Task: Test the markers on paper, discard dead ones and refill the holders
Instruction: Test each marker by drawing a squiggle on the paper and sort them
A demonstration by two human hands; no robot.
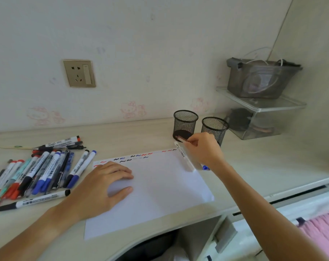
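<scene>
A white sheet of paper (159, 187) lies on the desk, with red, blue and black test squiggles along its far edge. My left hand (105, 187) rests flat on the paper's left part. My right hand (203, 149) is at the base of two empty black mesh holders, the left holder (185, 123) and the right holder (214, 129). Its curled fingers pinch a small pale piece (181, 138), perhaps a cap. A white marker (184, 157) lies along the paper's right edge beside that hand. A small blue cap (205, 168) lies just right of it.
A pile of several markers (37, 172) with red, blue and black caps lies at the left, one black marker (33, 200) nearer the desk edge. Stacked clear and grey boxes (261, 102) stand at the back right. A wall socket (79, 73) is above the desk.
</scene>
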